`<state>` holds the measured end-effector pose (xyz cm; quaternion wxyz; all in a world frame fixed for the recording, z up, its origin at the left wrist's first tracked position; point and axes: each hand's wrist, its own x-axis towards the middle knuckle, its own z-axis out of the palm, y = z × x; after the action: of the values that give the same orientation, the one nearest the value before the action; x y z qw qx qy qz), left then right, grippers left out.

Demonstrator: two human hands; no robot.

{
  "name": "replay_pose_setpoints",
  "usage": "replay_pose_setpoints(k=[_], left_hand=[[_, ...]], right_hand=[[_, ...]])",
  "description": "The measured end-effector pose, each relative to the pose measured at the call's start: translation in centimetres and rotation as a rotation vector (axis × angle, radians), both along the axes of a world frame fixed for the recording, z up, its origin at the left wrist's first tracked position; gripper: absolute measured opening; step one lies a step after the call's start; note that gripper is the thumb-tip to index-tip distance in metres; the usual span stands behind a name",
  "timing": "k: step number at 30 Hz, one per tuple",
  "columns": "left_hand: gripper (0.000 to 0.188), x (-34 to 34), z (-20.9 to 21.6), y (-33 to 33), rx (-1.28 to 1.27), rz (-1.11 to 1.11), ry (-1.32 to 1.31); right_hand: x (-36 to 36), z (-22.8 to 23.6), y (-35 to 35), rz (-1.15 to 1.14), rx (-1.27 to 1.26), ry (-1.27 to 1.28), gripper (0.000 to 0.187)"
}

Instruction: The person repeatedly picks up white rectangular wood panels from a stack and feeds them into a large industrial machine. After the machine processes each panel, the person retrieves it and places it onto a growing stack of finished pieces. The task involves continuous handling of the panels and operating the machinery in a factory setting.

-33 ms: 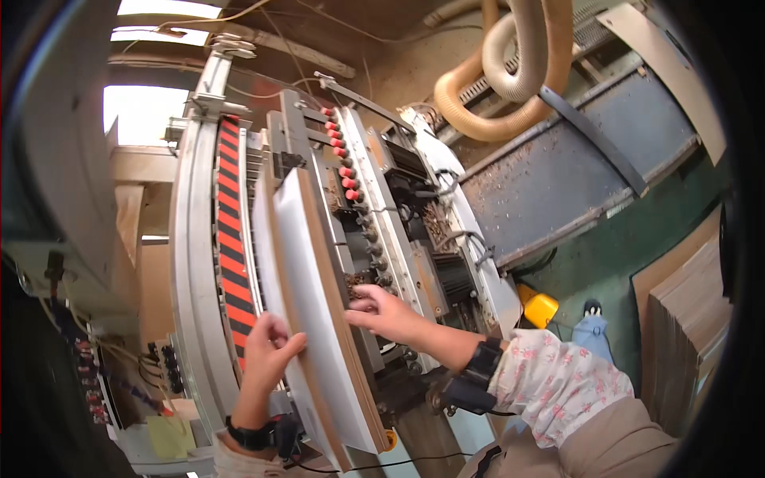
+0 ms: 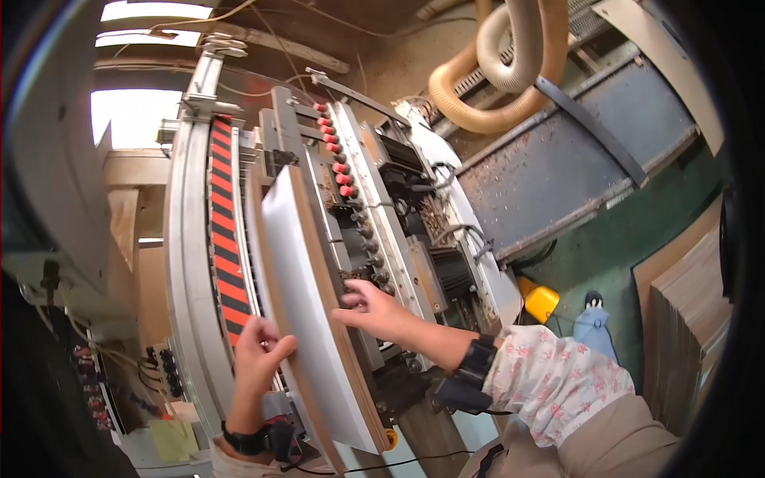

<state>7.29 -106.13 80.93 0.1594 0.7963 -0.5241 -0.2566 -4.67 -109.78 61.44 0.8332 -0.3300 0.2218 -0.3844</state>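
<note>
Two long panels stand on edge side by side in a machine, white-faced with brown edges. Against the brown edge of the left panel [image 2: 307, 394], my left hand [image 2: 259, 358] has its thumb spread and its fingers loosely bent on the outer side. My right hand [image 2: 376, 309] reaches over the right panel [image 2: 307, 295], thumb at its brown edge and the other fingers bent and apart above the machine. Neither hand appears to be wrapped around a panel. Dark straps with small black devices circle both wrists.
A red-and-black striped strip [image 2: 225, 231] runs along the machine's metal beam. Right of the panels lie a row of red-capped fittings [image 2: 341, 169] and wood chips. Beyond are a ribbed hose [image 2: 470, 119], a grey table [image 2: 558, 159], a yellow foot pedal [image 2: 542, 304] and stacked boards [image 2: 689, 295].
The whole view has shifted slightly, so the scene sits a little farther left. Both hands keep nearly the same pose and place beside the panels.
</note>
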Motion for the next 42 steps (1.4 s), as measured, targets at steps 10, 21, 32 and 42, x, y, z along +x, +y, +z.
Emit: replay_pose_setpoints(k=[10,21,32,42], left_hand=[[0.027,-0.6,-1.2,-0.5,0.054,-0.008,-0.025],[0.025,0.6,1.9,0.1,-0.152,-0.015,-0.02],[0.04,-1.1,0.1,-1.3,-0.265,-0.773,-0.568],[0.021,-1.3,1.6,-3.3,0.011,-1.02,-0.707]], right_hand=[[3.9,4.3,0.3,-0.218,-0.001,0.04,0.116],[4.0,0.6,-0.1,-0.144,0.151,-0.433,0.063],[4.2,2.3,-1.8,-0.203,0.09,-0.135,0.101],[5.2,3.8,-2.0,-0.229,-0.038,0.059,0.116]])
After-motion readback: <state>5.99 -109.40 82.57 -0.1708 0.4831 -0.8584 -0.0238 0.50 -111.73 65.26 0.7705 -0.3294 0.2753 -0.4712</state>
